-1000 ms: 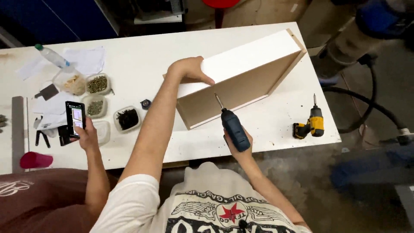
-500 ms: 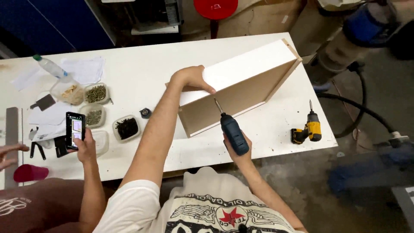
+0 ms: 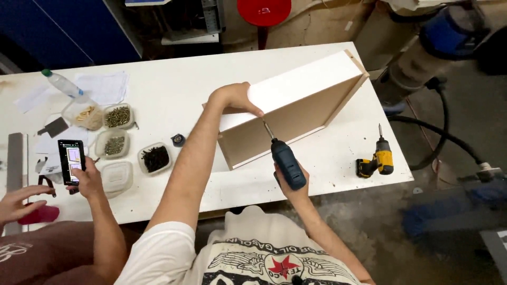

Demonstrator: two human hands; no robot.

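Head cam looks down on a white worktable [image 3: 174, 100]. Person's left hand [image 3: 235, 97] is closed over the top edge of a white board panel [image 3: 303, 82], part of an open wooden box frame [image 3: 296, 113] lying on the table at approx 1 o'clock from the person's chest. Right hand [image 3: 290, 182] is wrapped tight around the grip of a dark blue cordless driver [image 3: 285, 161], bit tip touching the inner face of the frame just below the left fingers. W/ the driver angled up toward 11 o'clock, its body hangs over the table's near edge.

A yellow-and-black drill [image 3: 376, 161] lies on the table at 3 o'clock of the driver, well apart from both hands. At 9 o'clock sit several clear plastic tubs of screws [image 3: 117, 117], one w/ dark screws [image 3: 155, 157] nearest the left forearm. A plastic bottle [image 3: 63, 84] lies farther out at 10 o'clock.

Another person's hand [image 3: 87, 177] at the lower left holds a phone [image 3: 71, 159]; a second hand of theirs [image 3: 18, 200] rests by a red object [image 3: 37, 215], not clear what it is
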